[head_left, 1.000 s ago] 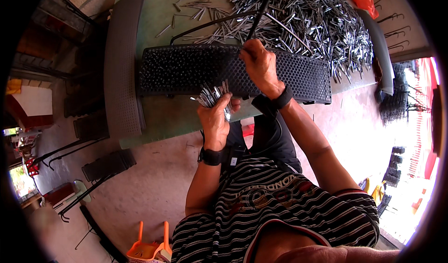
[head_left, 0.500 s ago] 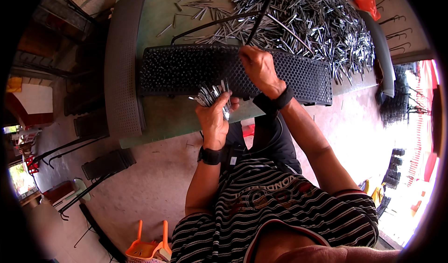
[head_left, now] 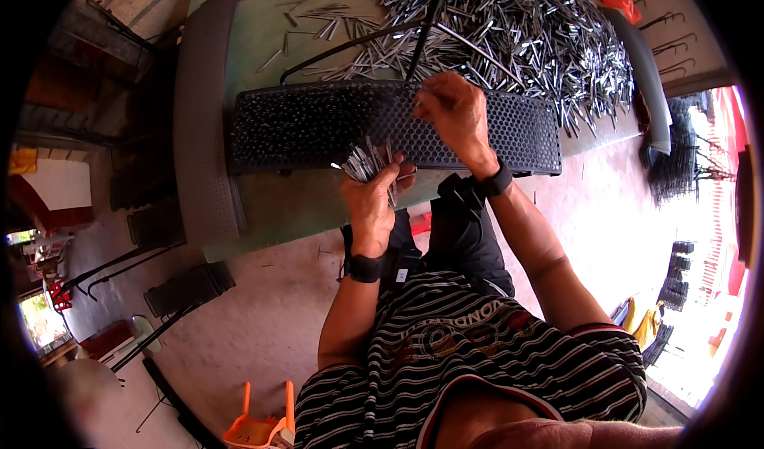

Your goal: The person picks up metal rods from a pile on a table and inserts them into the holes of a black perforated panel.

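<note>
My left hand [head_left: 372, 202] is closed around a bunch of thin silvery metal rods [head_left: 364, 159], their ends fanning out above the thumb. It is at the near edge of a long black tray full of round holes [head_left: 509, 130]. Over the middle of that tray hovers my right hand [head_left: 458, 119], its thumb and fingers drawn together; whatever is between them is too small to make out. Many small shiny rod ends [head_left: 298, 126] fill the tray's left part, while the holes on the right show open.
A big heap of loose metal rods [head_left: 509, 27] covers the far side of the green table [head_left: 263, 230]. A black bar frame [head_left: 350, 44] rises behind the tray. A grey perforated panel [head_left: 205, 122] is at left, and an orange chair [head_left: 259, 425] at lower left.
My right hand has risen slightly and its fingers have loosened from a tighter fist. The left hand still holds the rods in nearly the same place. The whole view has shifted a little.
</note>
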Action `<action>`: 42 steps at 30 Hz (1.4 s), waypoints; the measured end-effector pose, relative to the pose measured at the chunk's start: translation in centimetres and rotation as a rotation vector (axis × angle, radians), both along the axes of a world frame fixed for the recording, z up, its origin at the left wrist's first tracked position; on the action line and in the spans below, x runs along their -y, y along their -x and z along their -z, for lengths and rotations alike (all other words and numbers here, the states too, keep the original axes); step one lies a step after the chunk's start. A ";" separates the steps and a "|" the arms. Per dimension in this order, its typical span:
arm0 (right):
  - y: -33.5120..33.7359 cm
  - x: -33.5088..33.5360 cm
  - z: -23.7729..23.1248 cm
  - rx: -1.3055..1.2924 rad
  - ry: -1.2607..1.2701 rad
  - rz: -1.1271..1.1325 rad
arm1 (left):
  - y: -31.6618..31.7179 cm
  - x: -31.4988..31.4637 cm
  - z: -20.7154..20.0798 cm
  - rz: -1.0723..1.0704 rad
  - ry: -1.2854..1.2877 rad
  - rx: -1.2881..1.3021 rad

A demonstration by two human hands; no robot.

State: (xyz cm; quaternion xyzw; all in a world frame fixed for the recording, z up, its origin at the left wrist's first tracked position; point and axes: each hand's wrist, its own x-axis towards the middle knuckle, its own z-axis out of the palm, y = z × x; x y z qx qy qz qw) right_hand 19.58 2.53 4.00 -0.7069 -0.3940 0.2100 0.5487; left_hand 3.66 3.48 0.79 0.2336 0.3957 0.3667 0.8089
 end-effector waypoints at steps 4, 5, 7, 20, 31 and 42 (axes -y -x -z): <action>-0.3 -0.9 0.6 0.116 -0.085 0.069 | 0.2 -0.2 -0.1 -0.021 0.020 -0.026; -0.4 -1.1 1.1 0.113 -0.095 0.069 | 0.3 -0.2 0.0 -0.016 0.007 -0.041; -0.7 -1.5 2.1 0.158 -0.090 0.072 | 0.4 -0.3 -0.1 -0.015 -0.001 -0.055; -1.1 -2.2 3.2 0.551 -0.097 -0.081 | 0.5 -0.4 -0.4 -0.039 0.038 -0.050; 0.1 1.5 1.2 -0.131 0.160 -0.265 | -0.8 0.4 -0.3 0.031 -0.021 -0.046; -2.3 -0.3 1.7 0.269 -0.140 0.135 | -0.4 0.3 -0.1 0.009 -0.075 0.007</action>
